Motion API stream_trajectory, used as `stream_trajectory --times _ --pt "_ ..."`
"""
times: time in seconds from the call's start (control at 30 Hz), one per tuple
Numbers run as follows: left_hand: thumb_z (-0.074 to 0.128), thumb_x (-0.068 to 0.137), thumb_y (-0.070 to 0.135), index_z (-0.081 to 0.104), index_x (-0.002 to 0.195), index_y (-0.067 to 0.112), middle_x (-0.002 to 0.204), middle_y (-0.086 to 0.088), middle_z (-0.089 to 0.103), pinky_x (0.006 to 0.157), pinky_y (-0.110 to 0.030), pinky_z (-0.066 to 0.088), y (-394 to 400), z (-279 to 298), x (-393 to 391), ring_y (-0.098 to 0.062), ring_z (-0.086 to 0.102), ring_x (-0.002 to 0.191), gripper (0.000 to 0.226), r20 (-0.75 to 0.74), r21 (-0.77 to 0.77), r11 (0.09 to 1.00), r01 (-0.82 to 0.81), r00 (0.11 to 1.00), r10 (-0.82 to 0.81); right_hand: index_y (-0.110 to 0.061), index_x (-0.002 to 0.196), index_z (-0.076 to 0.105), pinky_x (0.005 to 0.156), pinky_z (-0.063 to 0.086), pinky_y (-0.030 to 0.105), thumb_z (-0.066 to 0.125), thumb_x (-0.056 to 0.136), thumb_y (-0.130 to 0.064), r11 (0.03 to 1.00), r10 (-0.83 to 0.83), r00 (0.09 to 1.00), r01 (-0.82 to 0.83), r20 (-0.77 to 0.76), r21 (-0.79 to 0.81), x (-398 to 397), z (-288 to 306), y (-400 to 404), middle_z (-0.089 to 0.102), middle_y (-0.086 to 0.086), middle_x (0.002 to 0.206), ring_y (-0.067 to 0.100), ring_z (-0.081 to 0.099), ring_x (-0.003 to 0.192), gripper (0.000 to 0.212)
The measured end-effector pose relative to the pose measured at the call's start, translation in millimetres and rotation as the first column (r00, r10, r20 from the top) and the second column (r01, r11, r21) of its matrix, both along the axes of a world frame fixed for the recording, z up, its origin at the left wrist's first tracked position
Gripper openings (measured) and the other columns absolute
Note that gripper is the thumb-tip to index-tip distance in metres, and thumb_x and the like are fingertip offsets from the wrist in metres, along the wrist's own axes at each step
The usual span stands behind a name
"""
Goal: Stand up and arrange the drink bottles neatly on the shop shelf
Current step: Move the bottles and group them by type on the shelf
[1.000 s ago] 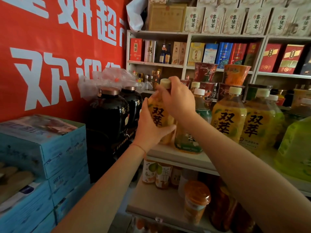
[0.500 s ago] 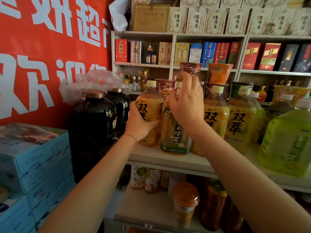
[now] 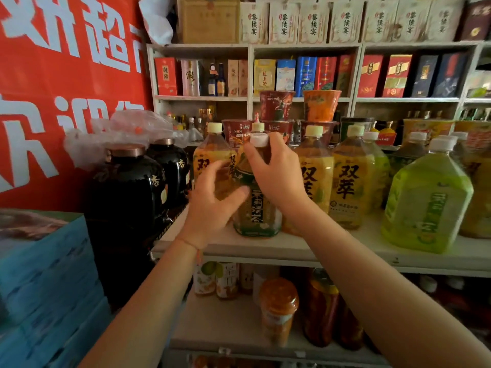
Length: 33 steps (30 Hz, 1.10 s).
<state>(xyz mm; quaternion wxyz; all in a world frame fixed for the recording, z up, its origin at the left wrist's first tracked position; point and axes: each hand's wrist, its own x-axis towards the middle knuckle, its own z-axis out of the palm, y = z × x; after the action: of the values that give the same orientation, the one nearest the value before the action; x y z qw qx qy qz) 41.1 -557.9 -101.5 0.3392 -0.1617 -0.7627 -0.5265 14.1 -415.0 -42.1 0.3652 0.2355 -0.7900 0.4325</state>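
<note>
Left hand (image 3: 212, 197) shifted onto green-label bottle (image 3: 256, 208); right hand (image 3: 276, 173) grips neck.

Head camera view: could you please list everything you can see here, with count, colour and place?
Green-label tea bottle: one, white cap, upright at shelf front.
Yellow drink bottles: at least three, cream caps, standing along the shelf.
Large green bottle: one, light green, right on the shelf.
Black jars: two, left of the bottles, plastic film over their tops.
Noodle cups: several, red and orange, stacked behind the bottles.
Gift boxes: many, red, blue and cream, back shelves.
Red banner: one, white characters, left wall.
Blue cartons: stacked, bottom left.
Left hand: beside the tea bottle, fingers spread.
Right hand: grips the tea bottle's neck.
</note>
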Motion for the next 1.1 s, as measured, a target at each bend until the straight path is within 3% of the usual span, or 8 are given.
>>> stream_trajectory --times 0.1,0.3,0.4,0.5,0.57,0.77,0.97,1.1 --pt "0.087 0.075 0.031 0.038 0.137 0.037 0.131 0.025 0.049 0.099 -0.01 0.043 13.4 -5.8 -4.8 0.01 0.05 0.121 0.079 0.108 -0.034 0.995 0.092 0.99 -0.087 -0.023 0.1 0.046 0.056 0.054 0.029 0.059 0.097 -0.045 0.995 0.098 0.995 -0.098 -0.002 -0.004 12.9 -7.3 3.0 0.063 -0.006 0.083 0.007 0.062 0.069 0.025" --pt "0.093 0.048 0.05 0.054 0.126 0.038 0.126 0.012 0.065 0.103 -0.047 0.052 21.5 -12.3 -9.8 -0.01 0.062 0.118 0.088 0.151 0.031 0.999 0.03 0.988 -0.035 -0.026 0.119 0.053 0.088 0.055 0.03 0.08 0.076 -0.055 0.972 0.226 0.967 -0.231 0.116 0.03 16.1 -19.1 28.5 0.062 -0.01 0.113 0.006 0.059 0.105 0.058" --pt "0.09 0.051 0.058 0.057 0.125 0.03 0.119 0.013 0.066 0.098 -0.039 0.055 41.9 -5.9 4.6 -0.006 0.063 0.11 0.086 0.085 0.013 0.998 -0.067 0.994 0.065 -0.03 0.116 0.057 0.081 0.054 0.017 0.083 0.077 -0.043 0.941 0.339 0.919 -0.327 0.203 -0.092 20.9 -18.4 50.1 0.067 -0.014 0.109 -0.002 0.064 0.101 0.049" --pt "0.077 0.056 0.068 0.055 0.12 0.03 0.11 0.023 0.06 0.085 -0.009 0.048 75.0 13.0 24.1 0.015 0.057 0.1 0.078 -0.012 -0.016 0.994 -0.109 0.994 0.109 -0.027 0.104 0.066 0.075 0.056 0.019 0.072 0.09 -0.036 0.879 0.395 0.905 -0.324 0.155 -0.348 30.4 -6.3 74.5 0.073 -0.012 0.095 -0.001 0.069 0.091 0.018" --pt "0.078 0.059 0.074 0.054 0.124 0.032 0.112 0.025 0.059 0.088 -0.012 0.048 100.0 25.6 31.8 0.011 0.057 0.104 0.08 -0.05 -0.057 0.993 -0.101 0.994 0.098 -0.026 0.091 0.07 0.073 0.057 0.021 0.066 0.094 -0.037 0.868 0.346 0.926 -0.255 0.15 -0.427 37.2 8.1 94.7 0.075 -0.009 0.086 0.002 0.071 0.083 0.012" --pt "0.075 0.064 0.072 0.053 0.112 0.045 0.111 0.016 0.068 0.087 -0.024 0.056 215.9 32.9 38.2 -0.001 0.066 0.103 0.06 -0.06 0.018 0.999 0.033 0.998 -0.032 -0.012 0.083 0.073 0.071 0.061 0.031 0.064 0.092 -0.049 0.945 0.179 0.968 -0.119 0.174 -0.306 53.7 36.6 203.4 0.075 0.0 0.077 0.011 0.072 0.073 0.038" --pt "0.035 0.101 0.055 0.063 0.087 0.019 0.077 0.004 0.06 0.077 -0.021 0.042 343.7 33.9 29.8 -0.003 0.054 0.075 0.048 -0.179 0.007 0.993 -0.114 0.977 0.113 -0.007 0.08 0.072 0.065 0.059 0.023 0.063 0.092 -0.05 0.956 0.158 0.959 -0.089 0.235 -0.28 53.2 42.2 344.2 0.074 0.0 0.072 0.011 0.072 0.067 0.045" --pt "0.053 0.097 0.048 0.059 0.124 0.016 0.119 0.004 0.057 0.099 -0.013 0.029 378.0 34.5 5.4 -0.005 0.045 0.115 0.043 -0.101 -0.014 0.927 -0.375 0.923 0.372 -0.002 0.092 0.072 0.072 0.059 0.034 0.063 0.094 -0.049 0.952 0.181 0.965 -0.124 0.191 -0.28 43.3 44.6 412.0 0.075 0.009 0.084 0.023 0.072 0.078 0.048"
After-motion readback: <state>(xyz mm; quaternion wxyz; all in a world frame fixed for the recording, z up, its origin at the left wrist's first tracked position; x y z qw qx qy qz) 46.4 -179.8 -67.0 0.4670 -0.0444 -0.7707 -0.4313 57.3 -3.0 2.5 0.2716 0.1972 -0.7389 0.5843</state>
